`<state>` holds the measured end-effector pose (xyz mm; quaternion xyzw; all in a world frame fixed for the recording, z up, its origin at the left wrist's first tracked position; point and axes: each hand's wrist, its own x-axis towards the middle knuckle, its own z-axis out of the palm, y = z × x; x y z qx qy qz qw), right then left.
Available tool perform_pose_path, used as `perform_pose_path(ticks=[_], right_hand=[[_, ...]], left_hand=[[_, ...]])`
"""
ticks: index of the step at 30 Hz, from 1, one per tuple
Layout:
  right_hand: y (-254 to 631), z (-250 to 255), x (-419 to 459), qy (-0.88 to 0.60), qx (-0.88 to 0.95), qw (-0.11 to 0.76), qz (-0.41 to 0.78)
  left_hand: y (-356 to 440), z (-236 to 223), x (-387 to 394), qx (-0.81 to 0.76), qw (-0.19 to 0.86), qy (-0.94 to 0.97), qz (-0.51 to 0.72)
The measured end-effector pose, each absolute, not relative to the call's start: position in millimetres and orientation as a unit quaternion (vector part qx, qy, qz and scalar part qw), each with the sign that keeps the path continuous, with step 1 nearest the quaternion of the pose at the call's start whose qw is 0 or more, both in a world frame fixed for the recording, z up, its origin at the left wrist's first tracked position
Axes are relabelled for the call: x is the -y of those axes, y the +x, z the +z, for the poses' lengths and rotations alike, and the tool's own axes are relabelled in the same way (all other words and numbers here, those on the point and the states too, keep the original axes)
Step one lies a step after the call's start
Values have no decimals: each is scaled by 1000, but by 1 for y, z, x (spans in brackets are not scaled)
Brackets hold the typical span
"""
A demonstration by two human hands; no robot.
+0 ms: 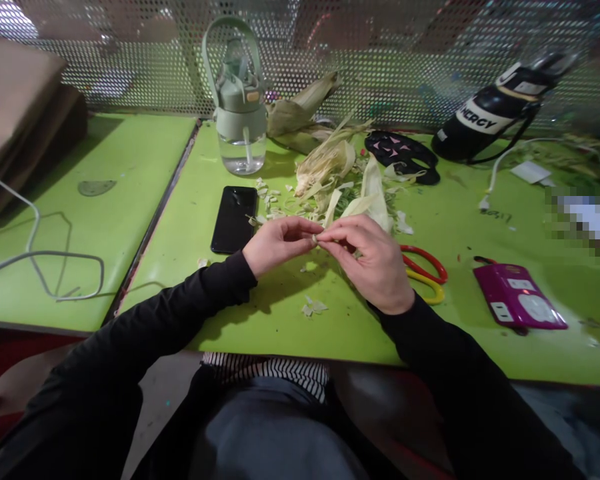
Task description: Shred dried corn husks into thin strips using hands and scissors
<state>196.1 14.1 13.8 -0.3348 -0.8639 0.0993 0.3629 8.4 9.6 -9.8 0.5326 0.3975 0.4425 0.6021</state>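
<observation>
My left hand [280,247] and my right hand [375,267] meet above the green table [260,320]. Both are closed in a pinch on one small pale piece of corn husk [315,239], mostly covered by the fingertips. Behind the hands lies a pile of dried corn husks [325,170], with a broad pale husk leaf [375,193] in front. Husk scraps [314,307] are scattered on the table below the hands. Close by my right hand are scissors with red and yellow handles [433,293], their blades hidden. A black phone [234,220] lies left of my left hand.
A clear-based green water bottle [241,127] stands behind the phone. At the back right are a dark patterned object [403,153] and a tilted black bottle [485,117]. A purple power strip [520,297] lies right, brown bags [20,113] and a cable [65,253] left. Perforated metal mesh [145,67] borders the back.
</observation>
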Motion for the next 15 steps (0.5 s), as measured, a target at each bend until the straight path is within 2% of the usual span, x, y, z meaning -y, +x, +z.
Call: perform_pose_path(ticks=[4, 10, 15], right_hand=[[196, 17, -13, -321, 873, 350, 110], [197, 13, -16, -352, 845, 395, 71], [195, 11, -17, -321, 872, 366, 48]], left_hand=[[7, -11, -10, -389, 606, 533, 445], [10, -11, -9, -387, 625, 494, 463], [12, -14, -9, -375, 612, 529, 453]])
